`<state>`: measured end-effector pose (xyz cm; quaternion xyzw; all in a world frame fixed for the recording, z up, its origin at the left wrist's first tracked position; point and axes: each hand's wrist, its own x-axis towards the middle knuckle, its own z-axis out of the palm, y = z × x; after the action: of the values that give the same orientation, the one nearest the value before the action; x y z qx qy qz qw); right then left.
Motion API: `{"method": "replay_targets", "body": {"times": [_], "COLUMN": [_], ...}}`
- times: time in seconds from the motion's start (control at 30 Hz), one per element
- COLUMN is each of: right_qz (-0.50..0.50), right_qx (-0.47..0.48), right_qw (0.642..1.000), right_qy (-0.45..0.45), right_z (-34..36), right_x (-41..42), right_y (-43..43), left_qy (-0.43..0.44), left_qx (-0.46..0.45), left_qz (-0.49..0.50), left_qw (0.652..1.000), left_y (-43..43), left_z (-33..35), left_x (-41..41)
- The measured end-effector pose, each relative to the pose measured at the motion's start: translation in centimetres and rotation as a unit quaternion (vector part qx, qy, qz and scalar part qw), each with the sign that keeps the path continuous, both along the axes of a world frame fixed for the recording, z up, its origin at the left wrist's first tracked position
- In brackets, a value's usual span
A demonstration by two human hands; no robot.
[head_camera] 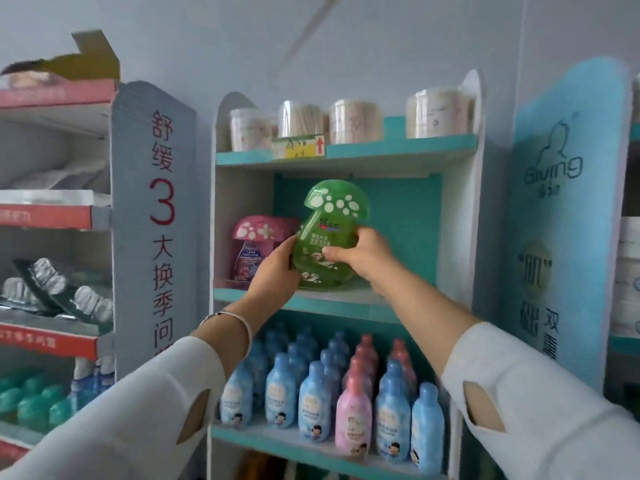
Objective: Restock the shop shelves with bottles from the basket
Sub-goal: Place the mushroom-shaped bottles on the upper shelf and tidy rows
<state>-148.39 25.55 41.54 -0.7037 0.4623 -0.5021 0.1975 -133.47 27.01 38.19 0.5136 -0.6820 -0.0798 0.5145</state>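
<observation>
1. Both hands are clamped on one green bottle (327, 237). It is mushroom-shaped, with a green cap spotted white.
2. My left hand (277, 268) holds the bottle's left edge, thumb on the front face and fingers hidden behind it.
3. My right hand (360, 254) grips the right side, thumb across the label. The hands are apart, with the bottle between them.
4. The bottle is at the front of the middle shelf (346, 304), slightly tilted with its base low over the board. I cannot tell if the base touches.
5. A pink bottle (256, 251) of the same mushroom shape stands upright on that shelf, just left of the green one and behind my left hand.
6. The top shelf (398, 147) carries a row of clear tubs (353, 121), with a yellow tag (299, 147) bearing a red arrow on its front edge.
7. The lower shelf (277, 441) is packed with rows of blue bottles (315, 400) and some pink ones (353, 414), all upright.
8. The left rack (152, 220) has red-edged shelves holding packets.
9. I have white sleeves (519, 393) on both arms and a bracelet (232, 318) on my left wrist.
</observation>
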Motion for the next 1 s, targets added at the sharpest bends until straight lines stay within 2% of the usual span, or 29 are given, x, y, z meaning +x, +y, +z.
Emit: {"method": "replay_targets", "body": {"times": [0.1, 0.2, 0.33, 0.53, 0.63, 0.73, 0.83, 0.9, 1.0], "right_qz": [-0.043, -0.065, -0.053, -0.082, -0.107, -0.158, -0.181, -0.184, -0.188], "right_qx": [0.023, 0.061, 0.110, 0.090, 0.084, 0.035, -0.057, -0.111, -0.134], "right_qw": [0.997, 0.989, 0.983, 0.978, 0.967, 0.953, 0.943, 0.934, 0.930], "right_qy": [0.065, 0.118, 0.139, 0.171, 0.214, 0.256, 0.275, 0.284, 0.288], "right_z": [-0.6, -2.3, -2.4, -2.7, -2.6, -2.5, -2.9, -3.2, -4.4], "right_x": [1.9, 3.2, 3.3, 3.5, 3.4, 2.8, 1.6, 0.3, -2.0], "right_y": [-3.5, -6.2, -7.9, -7.8, -6.7, -4.4, -2.2, -0.6, 1.7], "left_qy": [-0.098, -0.131, -0.188, -0.232, -0.258, -0.229, -0.193, -0.188, -0.200], "left_qx": [0.032, 0.067, 0.106, 0.095, 0.096, 0.066, 0.017, 0.002, -0.010], "left_qz": [0.063, 0.062, 0.109, 0.127, 0.120, 0.104, 0.093, 0.074, 0.041], "left_qw": [0.993, 0.987, 0.970, 0.960, 0.954, 0.966, 0.977, 0.979, 0.979], "left_y": [-2.3, -4.2, -5.0, -5.3, -4.8, -3.1, -1.1, 0.0, 1.9], "left_z": [-0.5, -1.6, -2.6, -3.3, -3.3, -3.1, -3.3, -3.7, -4.4], "left_x": [1.6, 2.4, 2.6, 2.7, 2.8, 2.4, 1.3, 0.1, -2.6]}}
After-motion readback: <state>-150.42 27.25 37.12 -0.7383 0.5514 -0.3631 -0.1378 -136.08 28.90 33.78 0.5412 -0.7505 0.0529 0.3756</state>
